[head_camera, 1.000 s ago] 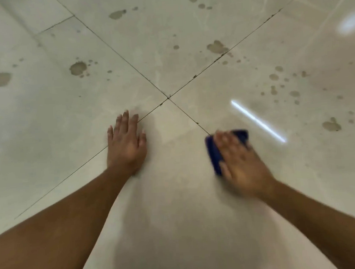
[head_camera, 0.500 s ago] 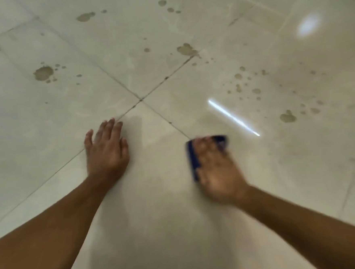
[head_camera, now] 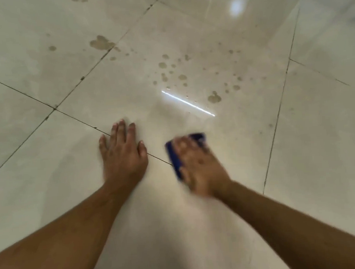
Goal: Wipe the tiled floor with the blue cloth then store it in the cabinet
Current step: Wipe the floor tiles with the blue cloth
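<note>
The right hand, blurred, presses flat-fingered on the blue cloth at frame center. The left hand rests open on the tiled floor. Brown stains lie above.

No legible text, labels, brands, numbers or signs anywhere in your view: nothing printed on the floor tiles, and nothing on the blue cloth, which is motion-blurred.

A glossy pale tiled floor with dark grout lines fills the frame. Brownish splatter stains dot its upper centre. A folded blue cloth lies at centre.
</note>
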